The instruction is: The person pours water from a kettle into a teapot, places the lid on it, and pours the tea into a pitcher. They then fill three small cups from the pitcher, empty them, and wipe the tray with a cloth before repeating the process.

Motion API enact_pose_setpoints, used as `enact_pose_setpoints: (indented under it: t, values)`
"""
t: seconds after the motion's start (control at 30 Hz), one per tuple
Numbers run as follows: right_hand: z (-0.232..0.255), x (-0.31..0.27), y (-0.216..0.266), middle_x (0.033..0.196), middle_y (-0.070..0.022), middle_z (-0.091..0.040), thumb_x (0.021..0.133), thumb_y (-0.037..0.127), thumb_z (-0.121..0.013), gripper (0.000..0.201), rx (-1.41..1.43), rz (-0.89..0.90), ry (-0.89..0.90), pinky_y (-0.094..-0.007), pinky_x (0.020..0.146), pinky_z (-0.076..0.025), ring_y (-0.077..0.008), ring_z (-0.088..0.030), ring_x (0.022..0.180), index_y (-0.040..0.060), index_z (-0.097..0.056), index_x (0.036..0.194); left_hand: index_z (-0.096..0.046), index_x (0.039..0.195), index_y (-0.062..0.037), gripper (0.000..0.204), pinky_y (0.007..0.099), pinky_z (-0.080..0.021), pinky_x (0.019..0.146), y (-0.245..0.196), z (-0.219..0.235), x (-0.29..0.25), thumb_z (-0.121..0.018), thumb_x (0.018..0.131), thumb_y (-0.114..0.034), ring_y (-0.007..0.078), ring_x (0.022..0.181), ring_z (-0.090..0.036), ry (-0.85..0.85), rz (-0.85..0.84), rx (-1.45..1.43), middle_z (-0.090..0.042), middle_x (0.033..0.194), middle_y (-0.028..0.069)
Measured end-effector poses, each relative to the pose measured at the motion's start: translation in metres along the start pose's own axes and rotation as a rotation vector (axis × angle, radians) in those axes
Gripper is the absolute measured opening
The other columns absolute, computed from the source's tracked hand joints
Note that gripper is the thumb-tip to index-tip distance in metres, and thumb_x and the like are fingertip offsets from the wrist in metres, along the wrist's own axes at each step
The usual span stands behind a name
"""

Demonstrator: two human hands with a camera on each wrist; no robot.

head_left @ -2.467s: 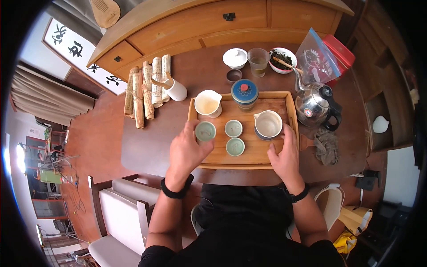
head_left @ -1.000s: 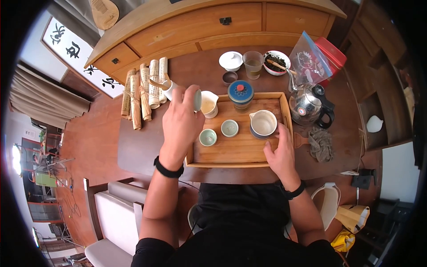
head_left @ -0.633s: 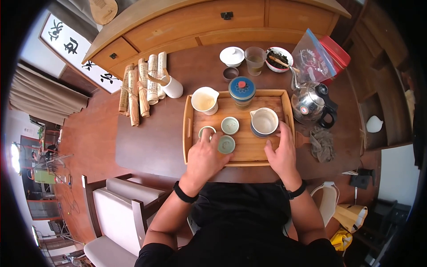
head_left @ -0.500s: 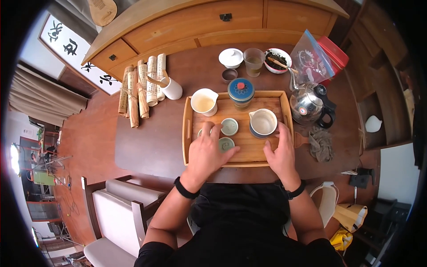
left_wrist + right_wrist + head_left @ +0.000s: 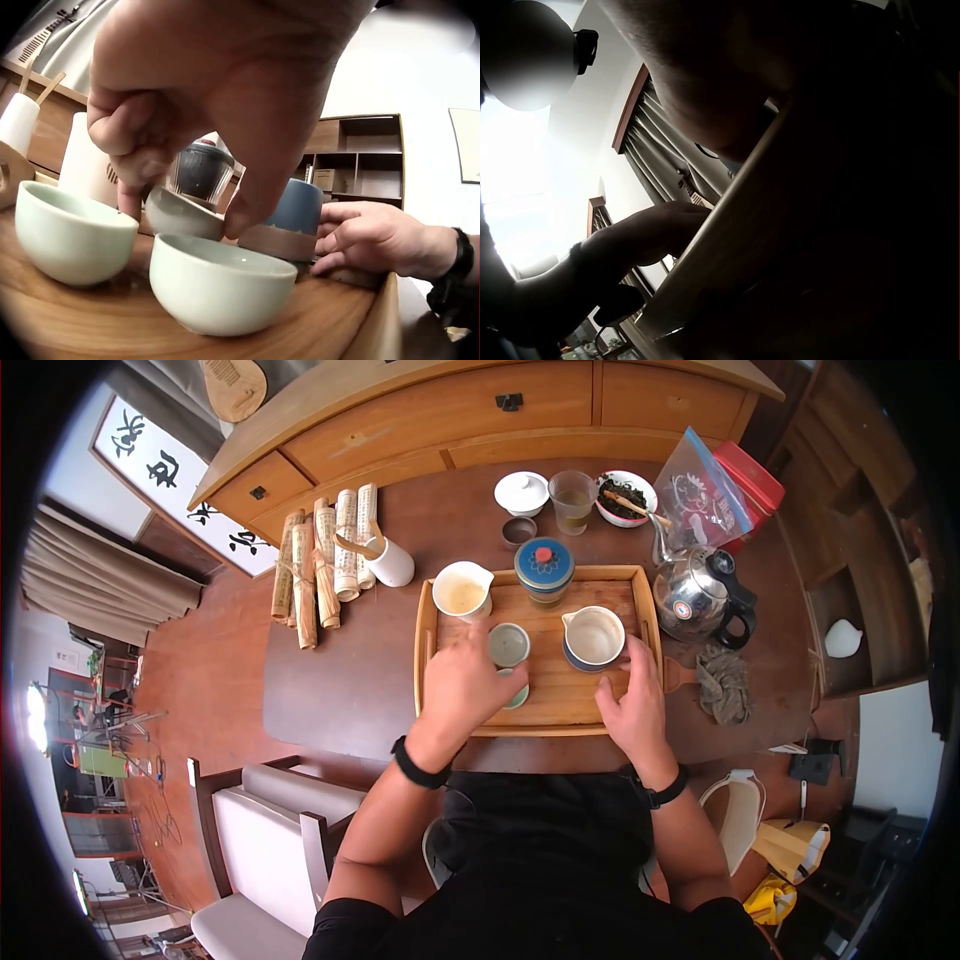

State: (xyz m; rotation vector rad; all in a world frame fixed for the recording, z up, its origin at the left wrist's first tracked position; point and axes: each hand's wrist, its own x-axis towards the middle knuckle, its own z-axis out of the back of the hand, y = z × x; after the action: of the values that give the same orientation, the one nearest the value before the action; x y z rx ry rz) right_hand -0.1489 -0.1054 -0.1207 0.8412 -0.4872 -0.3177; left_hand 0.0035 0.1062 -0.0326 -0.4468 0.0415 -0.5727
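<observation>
Between its thumb and fingers the left hand (image 5: 463, 682) pinches a small pale green cup (image 5: 509, 645), slightly tilted in the left wrist view (image 5: 182, 214). Nearer the person, a second green cup (image 5: 516, 688) stands on the wooden tray (image 5: 560, 712); the left wrist view also shows another green cup (image 5: 73, 234), which the hand hides in the head view. The right hand (image 5: 636, 710) rests with relaxed fingers beside the blue-based pitcher (image 5: 594, 636). Behind the left hand stands a white pitcher (image 5: 463, 591) with pale liquid. The right wrist view is mostly dark.
A blue-lidded jar (image 5: 544, 568) stands at the tray's back. Beyond are a white lidded bowl (image 5: 521, 492), a glass (image 5: 572, 502) and a bowl of leaves (image 5: 627, 499). A kettle (image 5: 692, 600) and a cloth (image 5: 722, 685) lie right; scrolls (image 5: 304, 585) and a utensil holder (image 5: 392, 564) left.
The left hand set down a cup at the near side of the tray, then moved forward a little and took hold of the farther cup. The right hand has stayed beside the pitcher.
</observation>
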Motion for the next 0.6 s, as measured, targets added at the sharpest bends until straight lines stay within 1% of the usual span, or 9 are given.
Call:
enact_pose_setpoints:
  t: [0.03,0.13,0.17,0.27,0.33,0.43,0.5,0.53,0.6]
  values:
    - [0.000,0.000,-0.001,0.153,-0.0319,-0.059,0.095,0.006,-0.076,0.072,-0.008,0.002,-0.003,-0.0540,0.120,-0.050,-0.0508,-0.060,0.141,-0.0066,-0.047,0.160,-0.071,0.131,-0.0015,0.060,0.0510,-0.065,0.087,0.001,0.010,-0.003,-0.090,0.085,-0.035,0.0423,0.098,-0.081,-0.056,-0.024,-0.053,-0.081,0.112,0.0216]
    - [0.000,0.000,-0.001,0.153,-0.0318,-0.059,0.095,0.006,-0.076,0.072,0.010,0.018,-0.004,-0.0536,0.119,-0.051,-0.0506,-0.060,0.141,-0.0061,-0.047,0.160,-0.071,0.138,-0.0057,0.064,0.0501,-0.063,0.089,0.014,0.035,-0.001,-0.091,0.084,-0.032,0.0404,0.100,-0.079,-0.085,0.015,-0.083,-0.081,0.108,0.0191]
    - [0.000,-0.001,-0.001,0.153,-0.0318,-0.059,0.095,0.006,-0.076,0.072,0.014,0.015,-0.005,-0.0536,0.119,-0.051,-0.0506,-0.060,0.141,-0.0061,-0.047,0.160,-0.071,0.139,-0.0057,0.062,0.0507,-0.062,0.091,0.021,0.040,0.002,-0.090,0.084,-0.028,0.0410,0.103,-0.077,-0.184,-0.043,-0.063,-0.079,0.115,0.0186]
    - [0.000,0.002,-0.001,0.153,-0.0312,-0.060,0.095,0.005,-0.076,0.072,0.001,0.023,-0.020,-0.0533,0.119,-0.051,-0.0504,-0.060,0.140,-0.0055,-0.047,0.160,-0.071,0.136,-0.0062,0.057,0.0521,-0.063,0.093,0.034,0.061,0.027,-0.088,0.086,-0.026,0.0430,0.112,-0.076,-0.214,-0.031,0.014,-0.075,0.124,0.0201]
    - [0.002,0.001,0.003,0.152,-0.0303,-0.060,0.095,0.005,-0.075,0.072,0.017,0.010,-0.010,-0.0533,0.118,-0.051,-0.0498,-0.061,0.139,-0.0050,-0.047,0.160,-0.071,0.136,-0.0074,0.057,0.0516,-0.063,0.092,0.042,0.056,0.042,-0.088,0.084,-0.024,0.0429,0.110,-0.076,-0.214,-0.057,0.041,-0.071,0.125,0.0190]
    - [0.001,0.001,0.002,0.151,-0.0296,-0.061,0.095,0.005,-0.075,0.072,0.028,0.017,-0.013,-0.0529,0.117,-0.052,-0.0490,-0.062,0.138,-0.0042,-0.047,0.161,-0.072,0.135,-0.0079,0.055,0.0495,-0.065,0.087,0.041,0.055,0.061,-0.086,0.084,-0.018,0.0400,0.108,-0.076,-0.176,-0.120,0.181,-0.068,0.126,0.0178]
    - [0.001,0.001,0.002,0.151,-0.0295,-0.061,0.095,0.005,-0.075,0.072,0.022,0.016,-0.013,-0.0527,0.117,-0.052,-0.0489,-0.062,0.138,-0.0041,-0.047,0.161,-0.071,0.136,-0.0082,0.054,0.0468,-0.065,0.080,0.035,0.055,0.068,-0.085,0.084,-0.012,0.0376,0.106,-0.076,-0.171,-0.280,0.396,-0.065,0.125,0.0165]
    - [0.001,0.000,0.001,0.151,-0.0294,-0.061,0.095,0.006,-0.075,0.072,0.019,0.009,-0.008,-0.0524,0.116,-0.053,-0.0487,-0.062,0.138,-0.0041,-0.048,0.161,-0.071,0.136,-0.0082,0.054,0.0468,-0.065,0.080,0.032,0.057,0.067,-0.085,0.084,-0.012,0.0376,0.106,-0.076,-0.169,-0.276,0.393,-0.065,0.125,0.0165]
    - [0.000,-0.001,-0.001,0.151,-0.0295,-0.061,0.095,0.006,-0.076,0.072,0.015,0.001,-0.007,-0.0521,0.116,-0.053,-0.0486,-0.062,0.138,-0.0042,-0.048,0.160,-0.069,0.136,-0.0078,0.051,0.0451,-0.065,0.075,0.018,0.069,0.063,-0.083,0.087,-0.008,0.0361,0.102,-0.077,-0.288,-0.359,0.304,-0.063,0.126,0.0154]
